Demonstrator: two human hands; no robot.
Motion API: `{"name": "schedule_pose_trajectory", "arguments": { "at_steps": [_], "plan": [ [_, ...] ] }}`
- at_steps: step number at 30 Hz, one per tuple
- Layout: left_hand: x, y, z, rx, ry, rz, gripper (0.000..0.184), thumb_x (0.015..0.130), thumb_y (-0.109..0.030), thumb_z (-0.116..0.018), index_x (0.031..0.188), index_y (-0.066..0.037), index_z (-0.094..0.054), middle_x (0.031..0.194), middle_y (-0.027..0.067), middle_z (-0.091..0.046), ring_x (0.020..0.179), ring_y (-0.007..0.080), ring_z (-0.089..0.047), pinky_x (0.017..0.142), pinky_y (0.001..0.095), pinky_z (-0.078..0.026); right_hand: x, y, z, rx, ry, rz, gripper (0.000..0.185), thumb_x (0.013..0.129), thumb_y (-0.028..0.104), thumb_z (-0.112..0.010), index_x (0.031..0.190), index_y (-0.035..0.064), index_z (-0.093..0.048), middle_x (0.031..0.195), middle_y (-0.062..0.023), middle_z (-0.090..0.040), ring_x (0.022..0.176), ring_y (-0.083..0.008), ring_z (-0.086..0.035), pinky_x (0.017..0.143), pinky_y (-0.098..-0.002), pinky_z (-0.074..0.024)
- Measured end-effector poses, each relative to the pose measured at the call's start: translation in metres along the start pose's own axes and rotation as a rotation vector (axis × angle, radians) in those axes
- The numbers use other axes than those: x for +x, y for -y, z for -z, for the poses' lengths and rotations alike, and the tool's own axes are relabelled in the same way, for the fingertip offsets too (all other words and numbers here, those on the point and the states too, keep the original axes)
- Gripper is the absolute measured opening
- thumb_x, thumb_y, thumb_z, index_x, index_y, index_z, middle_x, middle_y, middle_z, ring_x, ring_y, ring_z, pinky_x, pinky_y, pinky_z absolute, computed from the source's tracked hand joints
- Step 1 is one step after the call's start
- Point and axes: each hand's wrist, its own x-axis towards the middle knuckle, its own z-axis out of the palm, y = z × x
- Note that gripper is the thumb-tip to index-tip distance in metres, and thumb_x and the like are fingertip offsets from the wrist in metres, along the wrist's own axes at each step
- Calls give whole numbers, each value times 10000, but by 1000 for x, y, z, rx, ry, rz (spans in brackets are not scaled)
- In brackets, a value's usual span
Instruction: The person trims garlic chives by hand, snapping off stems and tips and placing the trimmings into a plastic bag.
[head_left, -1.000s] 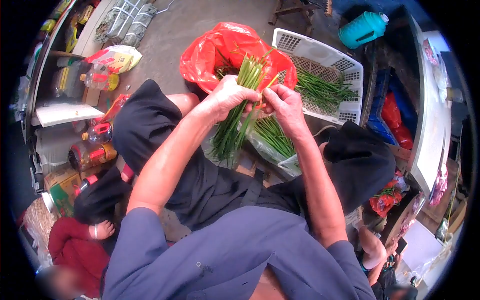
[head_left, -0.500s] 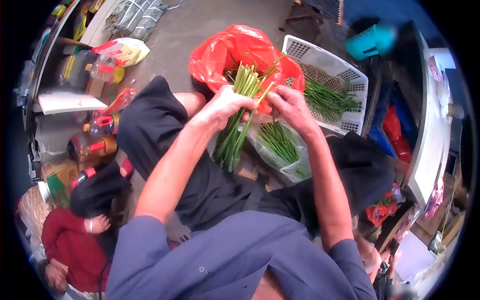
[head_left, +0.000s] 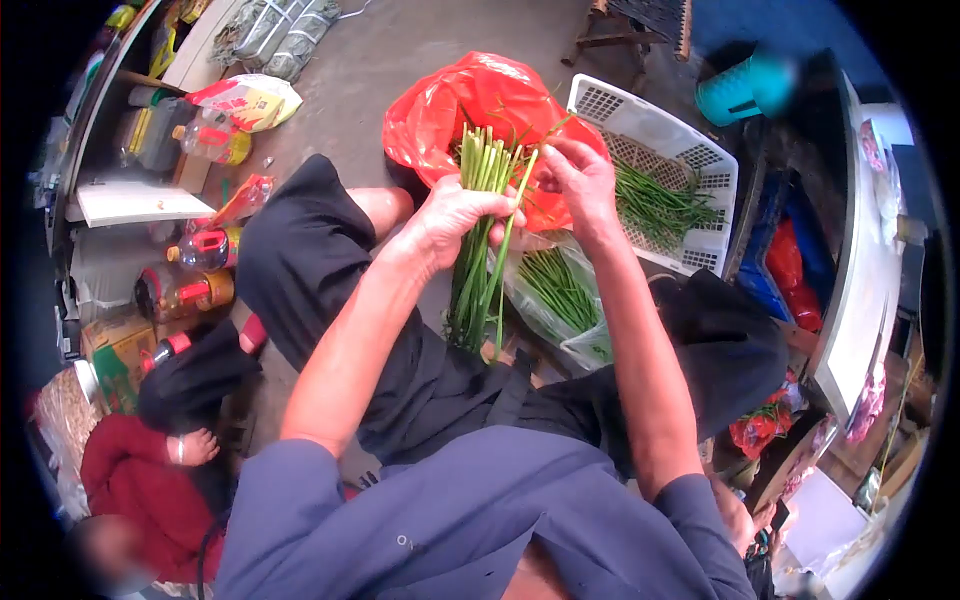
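Observation:
My left hand (head_left: 462, 219) is wrapped round a bunch of long green stems (head_left: 476, 280), pale ends up and dark ends hanging down. My right hand (head_left: 577, 180) pinches a single stem (head_left: 517, 215) near its upper end, just right of the bunch. Behind both hands stands an open red plastic bag (head_left: 420, 110) with plant scraps in it. Below my right hand, a clear plastic bag (head_left: 590, 345) holds more green stems (head_left: 560, 287). At the right, a white slatted basket (head_left: 728, 185) has loose green stems (head_left: 655, 205) lying in it.
Bottles (head_left: 205, 248) and a shelf board (head_left: 140, 203) are at the left. A person in a red sleeve (head_left: 140, 480) sits at the lower left; another person's arm (head_left: 733, 512) shows lower right. A teal bucket (head_left: 740, 92) and wooden stool (head_left: 625, 40) stand at the back.
My right hand has risen a little, and the stem in it now stands more upright beside the bunch. The view has shifted, so the bags and basket appear slightly farther right and lower.

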Motion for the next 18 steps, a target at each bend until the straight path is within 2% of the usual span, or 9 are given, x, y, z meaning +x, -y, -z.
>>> {"name": "schedule_pose_trajectory", "arguments": {
  "at_steps": [1, 3, 5, 8, 12, 14, 18],
  "plan": [
    [2, 2, 0, -12, -19, -3, 153, 808, -63, -655, 928, -15, -574, 767, 95, -655, 562, 114, -561, 537, 244, -472, -7, 4, -1, 0, -1, 0, 266, 901, 191, -657, 1084, 1, -627, 914, -58, -668, 665, -88, -590, 634, -236, -511],
    [3, 4, 0, -22, -38, -6, 151, 812, -59, -648, 934, -14, -571, 768, 96, -655, 565, 114, -563, 541, 244, -476, -19, 7, 0, 192, 75, -84, 278, 890, 253, -670, 1013, 4, -659, 817, -45, -660, 623, -84, -568, 593, -234, -476],
    [4, 4, -1, -32, -25, -20, 139, 815, -57, -643, 930, -13, -577, 775, 98, -657, 572, 117, -567, 544, 247, -478, -29, 6, 1, 160, 85, -103, 269, 894, 273, -666, 963, 13, -669, 779, -25, -651, 606, -66, -542, 577, -221, -443],
    [6, 6, -2, -12, -12, -22, 124, 816, -57, -641, 918, -12, -588, 776, 95, -657, 575, 122, -570, 546, 247, -479, -40, 7, -1, 138, 209, -120, 228, 892, 242, -669, 930, 17, -671, 731, -5, -637, 610, -72, -561, 578, -222, -448],
    [8, 10, -5, -5, 13, -35, 120, 813, -66, -653, 913, -13, -613, 777, 84, -658, 583, 123, -577, 536, 240, -471, -45, 10, -2, 214, 221, -144, 196, 904, 211, -653, 921, 16, -664, 724, -8, -637, 615, -74, -574, 584, -219, -454],
    [9, 11, -8, 93, 9, -96, 129, 809, -76, -667, 917, -16, -633, 778, 73, -661, 598, 122, -588, 524, 232, -461, -45, 5, 1, 198, 235, -101, 181, 916, 191, -634, 923, 11, -652, 732, -15, -642, 617, -68, -577, 592, -217, -463],
    [11, 13, -8, 104, 29, -64, 139, 808, -90, -677, 923, -19, -646, 782, 67, -663, 617, 120, -600, 517, 228, -454, -49, 4, 2, 154, 215, -108, 183, 929, 183, -611, 938, 3, -639, 731, -20, -638, 612, -66, -569, 597, -215, -468]
  ]
}}
